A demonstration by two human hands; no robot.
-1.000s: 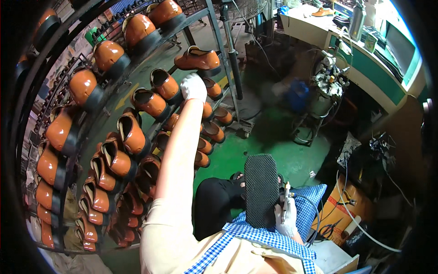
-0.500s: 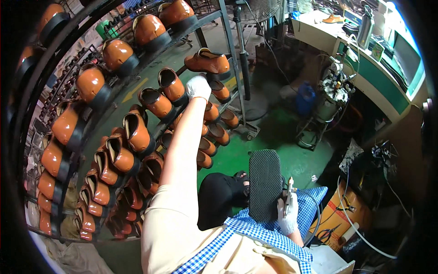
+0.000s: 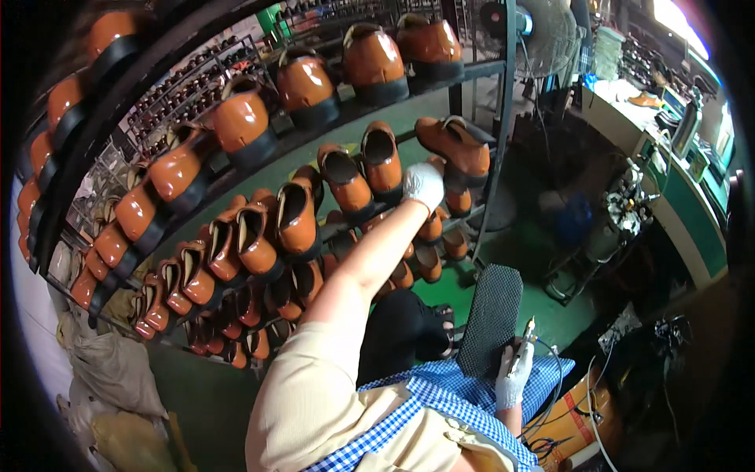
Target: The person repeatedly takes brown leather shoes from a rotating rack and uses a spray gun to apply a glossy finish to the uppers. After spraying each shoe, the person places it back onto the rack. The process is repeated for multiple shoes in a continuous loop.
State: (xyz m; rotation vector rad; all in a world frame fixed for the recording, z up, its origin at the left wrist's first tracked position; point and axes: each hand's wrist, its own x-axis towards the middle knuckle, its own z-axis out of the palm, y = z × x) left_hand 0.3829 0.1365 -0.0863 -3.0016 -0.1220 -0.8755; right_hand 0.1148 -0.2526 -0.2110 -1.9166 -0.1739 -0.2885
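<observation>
My left hand (image 3: 425, 186), in a white glove, reaches out to the middle shelf of the rack. It is at the toe end of a sideways-lying glossy brown shoe (image 3: 461, 149) and close beside another brown shoe (image 3: 381, 161). Its fingers are hidden, so any grip on a shoe does not show. Low on the right, my gloved right hand (image 3: 513, 381) is closed around a slim metal spray gun (image 3: 521, 354), tip upward, with a hose attached. Just left of that hand is a dark, mesh-textured board (image 3: 493, 318); whether the hand touches it is unclear.
The dark metal rack (image 3: 354, 114) carries rows of brown shoes with black soles. A fan (image 3: 550, 39) stands behind it. At right are a white-and-green workbench (image 3: 676, 200) and a pressure tank (image 3: 609, 228). Hoses and an orange box (image 3: 570, 417) lie low right.
The view has turned left, so the rack and both hands appear farther right. My left hand stays among the same shoes. My right hand still holds the spray gun, and the board now looks tilted.
</observation>
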